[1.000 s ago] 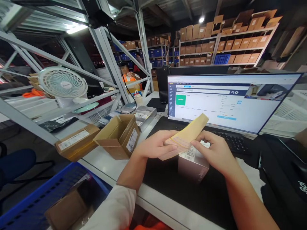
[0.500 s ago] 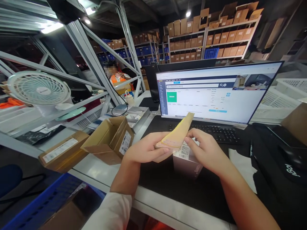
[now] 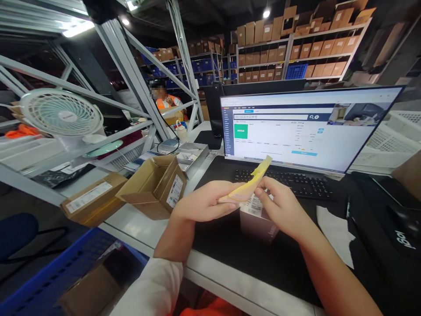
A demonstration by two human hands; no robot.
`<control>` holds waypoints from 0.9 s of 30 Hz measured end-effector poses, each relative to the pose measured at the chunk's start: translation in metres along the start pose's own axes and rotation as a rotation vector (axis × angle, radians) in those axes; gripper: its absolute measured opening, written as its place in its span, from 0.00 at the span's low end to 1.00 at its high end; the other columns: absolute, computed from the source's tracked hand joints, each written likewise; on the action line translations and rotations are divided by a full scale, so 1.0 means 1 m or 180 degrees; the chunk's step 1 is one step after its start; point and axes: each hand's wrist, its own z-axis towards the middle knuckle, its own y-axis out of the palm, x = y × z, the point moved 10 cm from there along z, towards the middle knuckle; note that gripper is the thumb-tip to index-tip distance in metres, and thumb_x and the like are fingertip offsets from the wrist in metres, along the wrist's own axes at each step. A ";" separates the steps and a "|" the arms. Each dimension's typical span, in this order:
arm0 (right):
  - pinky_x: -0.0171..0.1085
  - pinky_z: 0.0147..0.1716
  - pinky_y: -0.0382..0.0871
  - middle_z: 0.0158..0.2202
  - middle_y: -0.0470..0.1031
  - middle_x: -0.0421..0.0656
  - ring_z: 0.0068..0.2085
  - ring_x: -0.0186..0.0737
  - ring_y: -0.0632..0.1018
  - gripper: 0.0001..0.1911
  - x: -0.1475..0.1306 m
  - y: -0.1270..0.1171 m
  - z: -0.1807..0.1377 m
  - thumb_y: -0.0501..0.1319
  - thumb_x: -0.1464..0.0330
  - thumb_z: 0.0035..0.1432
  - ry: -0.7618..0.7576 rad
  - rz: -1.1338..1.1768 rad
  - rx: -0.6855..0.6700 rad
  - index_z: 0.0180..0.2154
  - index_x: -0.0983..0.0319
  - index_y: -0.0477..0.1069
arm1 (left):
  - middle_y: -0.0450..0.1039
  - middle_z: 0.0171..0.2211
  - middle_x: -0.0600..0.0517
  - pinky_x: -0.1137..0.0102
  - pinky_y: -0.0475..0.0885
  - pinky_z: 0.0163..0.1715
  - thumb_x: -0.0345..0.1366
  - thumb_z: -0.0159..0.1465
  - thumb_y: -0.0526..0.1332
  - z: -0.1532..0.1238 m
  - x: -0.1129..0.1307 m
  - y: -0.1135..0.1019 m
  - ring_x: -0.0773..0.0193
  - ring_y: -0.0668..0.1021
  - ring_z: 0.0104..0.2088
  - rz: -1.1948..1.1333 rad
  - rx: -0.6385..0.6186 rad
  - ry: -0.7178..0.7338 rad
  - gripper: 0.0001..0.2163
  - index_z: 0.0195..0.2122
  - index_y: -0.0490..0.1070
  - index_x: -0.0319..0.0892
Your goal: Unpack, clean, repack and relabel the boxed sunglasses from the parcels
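Observation:
Both my hands hold a flat yellow padded envelope (image 3: 255,181) above the black desk mat (image 3: 263,259). My left hand (image 3: 204,202) grips its lower left end, fingers closed round it. My right hand (image 3: 279,204) pinches its near edge with thumb and fingers. The envelope tilts up toward the monitor (image 3: 305,127), seen almost edge-on. Right under my hands stands a small pinkish box (image 3: 258,221) with a white barcode label on top.
An open cardboard box (image 3: 154,186) and a closed labelled carton (image 3: 94,197) lie at left on the white table. A keyboard (image 3: 286,180) sits under the monitor. A white fan (image 3: 61,116) stands on the metal rack. A person in an orange vest (image 3: 164,101) works beyond.
The envelope has turned from showing its broad face to nearly edge-on, and sits slightly lower between my hands. My hands stay over the pinkish box.

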 end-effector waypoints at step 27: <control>0.39 0.36 0.64 0.36 0.77 0.46 0.36 0.44 0.76 0.10 0.006 -0.007 0.005 0.52 0.67 0.68 0.0010 -0.0604 0.0621 0.36 0.60 0.70 | 0.75 0.42 0.47 0.64 0.70 0.44 0.40 0.74 0.53 0.006 -0.014 0.013 0.57 0.76 0.41 0.0840 0.0089 -0.0347 0.21 0.66 0.62 0.43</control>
